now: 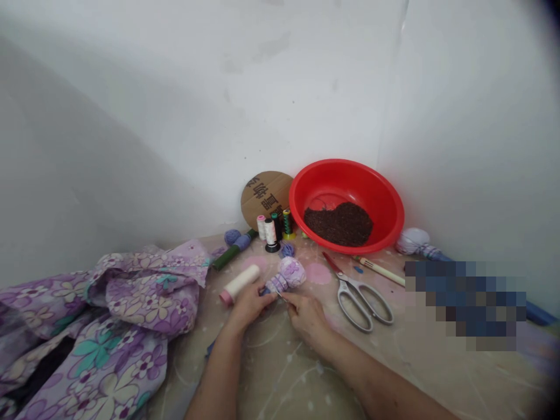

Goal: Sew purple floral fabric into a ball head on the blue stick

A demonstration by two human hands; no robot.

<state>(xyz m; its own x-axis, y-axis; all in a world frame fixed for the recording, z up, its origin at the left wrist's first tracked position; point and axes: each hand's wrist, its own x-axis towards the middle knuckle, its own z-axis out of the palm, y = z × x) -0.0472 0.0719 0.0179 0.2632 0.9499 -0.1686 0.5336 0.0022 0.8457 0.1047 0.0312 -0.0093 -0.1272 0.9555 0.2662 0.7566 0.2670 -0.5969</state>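
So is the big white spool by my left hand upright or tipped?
Tipped: the white spool lies on its side on the table, its pink end nearer you.

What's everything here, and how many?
Floral bundle: one, purple-white, centre
Basin: one, red, back
Grains: one heap, brown, inside basin
Upright spools: four, mixed, left of basin
Cardboard disc: one, brown, behind spools
Lying spool: one, white, left of bundle
Yarn balls: two, blue, near spools
Rod: one, mostly green, left of spools
Scissors: one pair, grey-handled, right of bundle
Stick: one, cream, beside scissors
Wrapped ball: one, white, right
Blurred patch: one, dark, right
Floral cloth: one pile, purple, left
Tabletop: one, beige, underneath
Walls: two, white, behind
Left hand: one, on bundle
Right hand: one, beside it
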